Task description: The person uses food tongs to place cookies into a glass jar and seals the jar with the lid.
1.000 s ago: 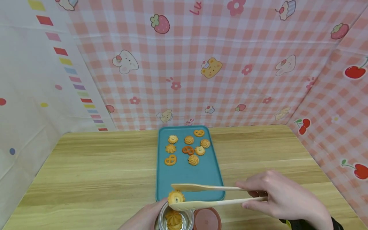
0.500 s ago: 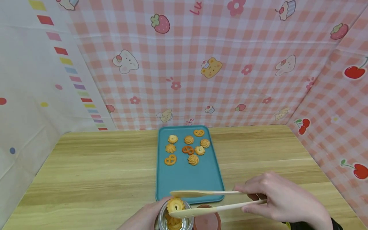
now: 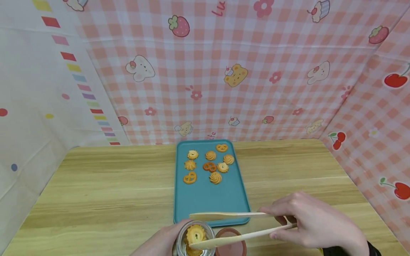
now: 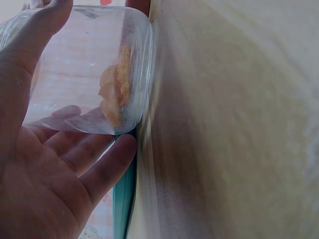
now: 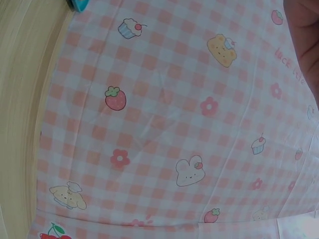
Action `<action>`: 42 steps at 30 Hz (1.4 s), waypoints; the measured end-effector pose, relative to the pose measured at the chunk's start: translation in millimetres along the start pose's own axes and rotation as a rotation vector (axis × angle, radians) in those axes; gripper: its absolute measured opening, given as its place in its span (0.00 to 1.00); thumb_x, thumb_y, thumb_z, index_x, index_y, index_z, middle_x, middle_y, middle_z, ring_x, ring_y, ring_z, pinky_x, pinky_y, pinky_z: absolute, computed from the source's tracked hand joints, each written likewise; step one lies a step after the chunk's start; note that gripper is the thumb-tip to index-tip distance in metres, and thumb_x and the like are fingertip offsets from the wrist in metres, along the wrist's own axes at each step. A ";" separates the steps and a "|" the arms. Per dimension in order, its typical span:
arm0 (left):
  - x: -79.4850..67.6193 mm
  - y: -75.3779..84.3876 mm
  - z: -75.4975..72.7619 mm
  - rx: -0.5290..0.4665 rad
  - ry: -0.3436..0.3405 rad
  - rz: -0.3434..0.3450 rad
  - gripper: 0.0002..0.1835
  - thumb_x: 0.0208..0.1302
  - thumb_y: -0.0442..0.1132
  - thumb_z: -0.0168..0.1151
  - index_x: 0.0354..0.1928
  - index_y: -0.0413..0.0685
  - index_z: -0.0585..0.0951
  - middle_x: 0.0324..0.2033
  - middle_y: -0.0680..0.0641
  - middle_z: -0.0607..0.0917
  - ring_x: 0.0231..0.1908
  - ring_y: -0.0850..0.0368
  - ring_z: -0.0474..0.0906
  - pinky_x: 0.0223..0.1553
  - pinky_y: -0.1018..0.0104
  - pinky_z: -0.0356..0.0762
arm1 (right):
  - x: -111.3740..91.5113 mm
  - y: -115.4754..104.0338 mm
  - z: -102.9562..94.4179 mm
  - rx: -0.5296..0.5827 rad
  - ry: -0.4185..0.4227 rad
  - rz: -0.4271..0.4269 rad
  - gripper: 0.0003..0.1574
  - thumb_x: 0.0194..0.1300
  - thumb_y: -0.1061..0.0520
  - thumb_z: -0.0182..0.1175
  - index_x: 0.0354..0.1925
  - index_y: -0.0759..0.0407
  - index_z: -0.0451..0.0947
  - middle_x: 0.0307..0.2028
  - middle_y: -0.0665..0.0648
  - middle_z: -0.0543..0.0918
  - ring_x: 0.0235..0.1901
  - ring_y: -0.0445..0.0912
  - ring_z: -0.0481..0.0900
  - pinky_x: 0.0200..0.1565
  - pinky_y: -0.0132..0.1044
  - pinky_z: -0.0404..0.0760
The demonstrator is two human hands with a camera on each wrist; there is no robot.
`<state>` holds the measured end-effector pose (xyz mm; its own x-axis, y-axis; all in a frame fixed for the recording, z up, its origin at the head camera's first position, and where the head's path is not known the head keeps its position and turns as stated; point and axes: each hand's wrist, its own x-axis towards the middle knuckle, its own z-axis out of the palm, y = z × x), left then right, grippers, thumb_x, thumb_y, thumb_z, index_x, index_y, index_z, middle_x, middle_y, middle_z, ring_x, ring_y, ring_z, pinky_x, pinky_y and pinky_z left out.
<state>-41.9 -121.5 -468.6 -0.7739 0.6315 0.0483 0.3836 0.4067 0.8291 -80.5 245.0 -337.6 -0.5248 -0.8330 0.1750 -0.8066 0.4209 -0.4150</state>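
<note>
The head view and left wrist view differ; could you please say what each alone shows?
Only the head view shows the tongs, and pretzels on the tray.

Only the left wrist view shows the palm of the left hand, and cookies through the side of the jar.

Both share the left hand, jar, cookies, tray, table and checked cloth.

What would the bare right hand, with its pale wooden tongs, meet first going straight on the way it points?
Probably the clear round jar: the right hand points its tongs towards it, one tip over the mouth, height unclear.
</note>
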 end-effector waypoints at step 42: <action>-0.4 -0.5 2.0 -0.025 0.005 -0.011 0.39 0.50 0.60 0.70 0.66 0.67 0.67 0.52 0.62 0.78 0.50 0.65 0.75 0.51 0.62 0.73 | 13.5 40.8 20.1 -0.329 0.117 0.435 0.20 0.57 0.37 0.65 0.45 0.43 0.82 0.14 0.37 0.59 0.14 0.31 0.53 0.18 0.27 0.54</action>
<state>-40.7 -120.7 -470.2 -0.7803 0.6240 0.0421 0.3628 0.3967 0.8432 -115.0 243.8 -370.1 -0.8399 -0.5200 0.1556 -0.5415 0.8226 -0.1737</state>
